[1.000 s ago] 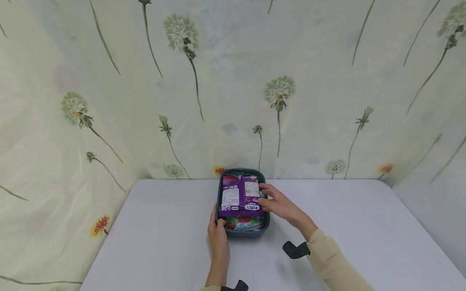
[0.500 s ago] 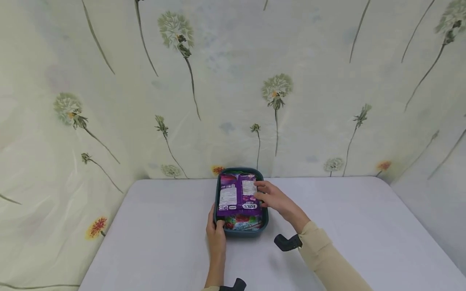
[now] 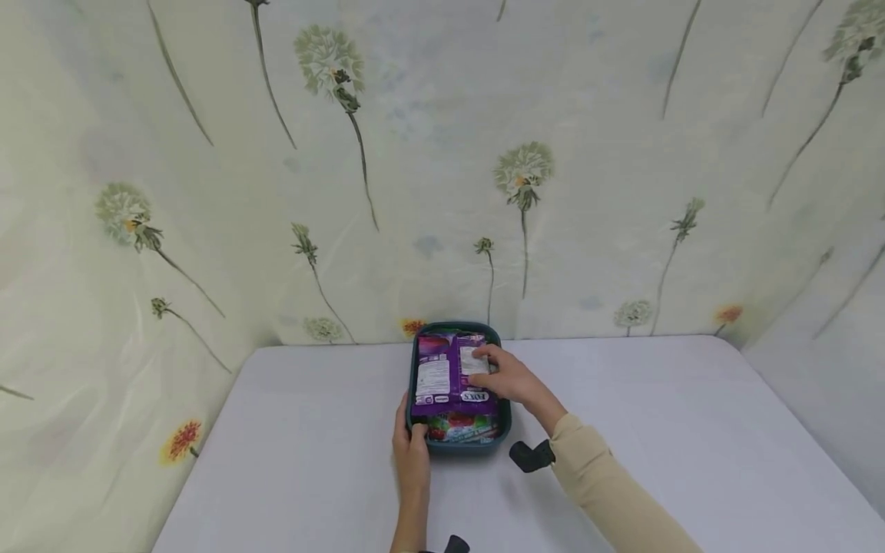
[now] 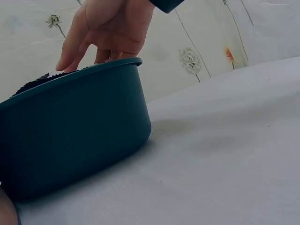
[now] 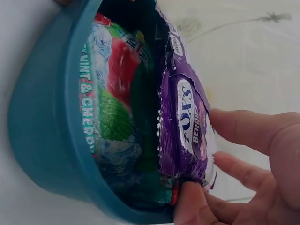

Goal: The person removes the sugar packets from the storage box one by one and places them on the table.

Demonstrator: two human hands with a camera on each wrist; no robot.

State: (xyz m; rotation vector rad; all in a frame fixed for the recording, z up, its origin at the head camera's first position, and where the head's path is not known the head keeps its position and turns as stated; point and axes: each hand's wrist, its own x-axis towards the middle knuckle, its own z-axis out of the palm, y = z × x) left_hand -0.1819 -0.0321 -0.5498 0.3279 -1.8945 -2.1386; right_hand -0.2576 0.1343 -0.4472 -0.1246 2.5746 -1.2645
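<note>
ahead of you rises a pale backdrop (image 3: 429,138) printed with tall, thin-stemmed dandelions (image 3: 524,165) and a few orange-red flowers (image 3: 183,442). it wraps round to your left and right, and faint creases (image 3: 76,338) catch the light on your left. before you stands a white-topped table (image 3: 311,430) with rounded far corners, its straight back edge just beside the backdrop. soft, blurred shadows lie on its top.

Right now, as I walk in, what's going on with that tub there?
A person is steadying a teal tub on a white table, with the left hand gripping its near left side. The right hand rests its fingertips on a purple Fox's packet, which lies in the tub on top of a mint and cherry packet.
</note>
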